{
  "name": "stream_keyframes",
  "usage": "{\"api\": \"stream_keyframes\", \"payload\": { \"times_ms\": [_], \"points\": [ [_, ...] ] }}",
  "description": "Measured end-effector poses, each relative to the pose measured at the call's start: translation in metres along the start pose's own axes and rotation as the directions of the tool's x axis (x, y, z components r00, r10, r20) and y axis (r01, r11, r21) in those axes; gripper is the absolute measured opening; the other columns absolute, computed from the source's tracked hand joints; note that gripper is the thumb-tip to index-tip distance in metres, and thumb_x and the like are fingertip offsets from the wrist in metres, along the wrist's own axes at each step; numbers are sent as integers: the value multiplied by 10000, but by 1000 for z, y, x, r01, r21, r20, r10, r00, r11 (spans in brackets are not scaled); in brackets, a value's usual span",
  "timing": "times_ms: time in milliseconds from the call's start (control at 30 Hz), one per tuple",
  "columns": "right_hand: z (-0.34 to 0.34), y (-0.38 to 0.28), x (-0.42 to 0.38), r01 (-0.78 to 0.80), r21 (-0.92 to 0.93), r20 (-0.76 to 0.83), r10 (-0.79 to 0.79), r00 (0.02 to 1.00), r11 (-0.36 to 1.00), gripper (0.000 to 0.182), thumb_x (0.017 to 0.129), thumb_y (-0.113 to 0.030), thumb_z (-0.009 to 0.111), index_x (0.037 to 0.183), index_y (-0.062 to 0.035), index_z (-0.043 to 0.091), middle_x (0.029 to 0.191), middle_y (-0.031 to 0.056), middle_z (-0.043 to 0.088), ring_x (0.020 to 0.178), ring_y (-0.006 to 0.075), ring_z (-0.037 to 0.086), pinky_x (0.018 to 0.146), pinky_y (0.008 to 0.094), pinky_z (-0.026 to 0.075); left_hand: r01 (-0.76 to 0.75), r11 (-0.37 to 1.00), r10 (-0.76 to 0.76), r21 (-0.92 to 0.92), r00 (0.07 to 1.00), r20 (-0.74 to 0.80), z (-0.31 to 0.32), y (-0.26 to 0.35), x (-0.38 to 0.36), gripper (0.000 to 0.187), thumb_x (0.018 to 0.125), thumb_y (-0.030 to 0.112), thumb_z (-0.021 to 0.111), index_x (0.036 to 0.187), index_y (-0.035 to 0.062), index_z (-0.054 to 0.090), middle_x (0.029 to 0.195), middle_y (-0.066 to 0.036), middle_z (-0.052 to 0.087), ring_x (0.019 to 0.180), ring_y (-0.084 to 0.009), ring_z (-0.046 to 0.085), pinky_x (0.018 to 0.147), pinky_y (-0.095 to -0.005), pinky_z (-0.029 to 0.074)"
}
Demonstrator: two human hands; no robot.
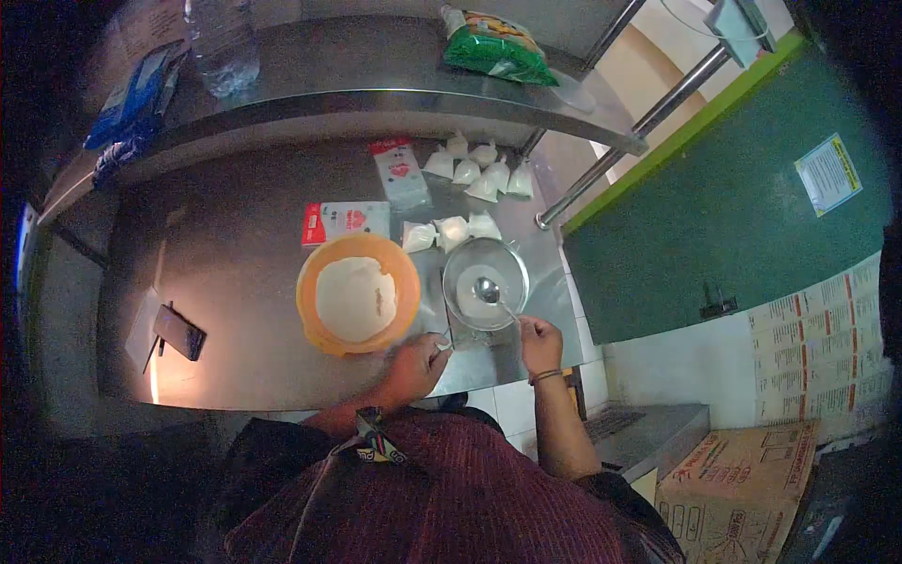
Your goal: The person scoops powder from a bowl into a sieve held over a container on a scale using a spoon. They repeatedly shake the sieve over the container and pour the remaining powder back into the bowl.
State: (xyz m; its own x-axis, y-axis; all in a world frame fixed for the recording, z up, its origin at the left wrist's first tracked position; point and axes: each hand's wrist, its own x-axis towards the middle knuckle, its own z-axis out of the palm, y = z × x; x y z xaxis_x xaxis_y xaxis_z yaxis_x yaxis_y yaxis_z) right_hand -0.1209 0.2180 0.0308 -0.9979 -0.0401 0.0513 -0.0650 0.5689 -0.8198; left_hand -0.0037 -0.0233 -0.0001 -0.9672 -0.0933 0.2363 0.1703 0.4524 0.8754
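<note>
My right hand point(540, 346) grips the handle of a metal spoon point(487, 289). The spoon's bowl is over white powder inside a round metal bowl point(522, 266) near the table's right end. My left hand point(418, 368) is closed just in front of an orange plastic basin point(315, 331). A small whitish, filmy bit shows at its fingertips; its kind I cannot make out. White powder point(352, 296) fills much of the basin, with a hollow on its right side. Behind the metal bowl sit several small tied plastic bags of white powder point(452, 232).
Two red-and-white packets point(346, 222) point(402, 175) lie behind the basin, near more tied bags point(484, 174). A phone point(178, 333) leans at the left. An overhead shelf point(376, 96) holds a green bag point(498, 49) and a plastic bottle point(223, 52). A cardboard box point(742, 489) stands lower right.
</note>
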Motion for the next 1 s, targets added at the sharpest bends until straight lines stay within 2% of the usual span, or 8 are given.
{"api": "stream_keyframes", "payload": {
  "times_ms": [167,267,400,500,600,667,800,1000],
  "points": [
    [-4,6,11,8,-188,68,4,998,982,290,913,-270,642,945,-1,745,817,238,703,740,366,689,727,409,540,70,997,-73,39,996,54,-4,-6,3,230,921,185,680,1048,-5,654,738,-186,667,717,-349,669,673,-447,520],
    [-6,5,25,-37,-262,47,51,998,964,316,922,-317,640,925,-17,736,810,246,677,762,404,677,723,429,534,10,997,-13,72,999,38,-6,-7,3,233,920,192,680,1053,3,658,759,-180,684,716,-354,676,681,-459,525],
    [2,11,30,40,-286,13,-37,999,958,308,926,-308,632,917,-20,738,819,231,687,786,393,691,736,442,538,39,999,-39,0,999,10,-13,-3,6,241,927,204,673,1068,8,661,786,-181,697,725,-357,681,691,-474,526],
    [-12,-12,33,21,-309,148,26,989,951,312,929,-308,635,929,-16,746,836,227,700,797,373,706,758,433,547,99,995,-99,9,992,82,-18,-5,9,245,935,200,665,1081,4,657,800,-193,704,735,-353,689,697,-466,531],
    [-11,-13,33,55,-238,89,-35,995,970,309,932,-298,629,947,-16,754,857,217,717,798,348,718,764,415,551,-7,1000,6,12,998,67,-15,-7,10,240,942,187,658,1090,-1,653,806,-209,706,748,-355,699,706,-458,537],
    [-3,-17,30,91,-173,133,-68,989,981,297,934,-279,620,961,-17,758,865,206,728,811,335,723,760,398,550,138,990,-140,22,981,137,-19,-4,13,233,946,179,653,1090,-4,650,806,-211,708,761,-363,705,728,-457,540],
    [-7,-10,30,-33,-251,109,62,992,967,287,934,-263,610,957,-21,761,868,207,729,830,336,722,765,396,546,161,985,-155,-66,984,93,-16,-13,12,235,948,180,649,1087,-10,648,808,-213,708,766,-365,706,736,-465,538],
    [-1,-4,18,45,-165,-18,-48,999,985,304,970,-275,593,1034,-22,748,891,219,721,810,329,716,752,405,538,50,998,-52,32,994,93,-22,-1,18,244,952,171,641,1101,-21,628,801,-216,704,749,-373,702,713,-470,537]
  ]
}}
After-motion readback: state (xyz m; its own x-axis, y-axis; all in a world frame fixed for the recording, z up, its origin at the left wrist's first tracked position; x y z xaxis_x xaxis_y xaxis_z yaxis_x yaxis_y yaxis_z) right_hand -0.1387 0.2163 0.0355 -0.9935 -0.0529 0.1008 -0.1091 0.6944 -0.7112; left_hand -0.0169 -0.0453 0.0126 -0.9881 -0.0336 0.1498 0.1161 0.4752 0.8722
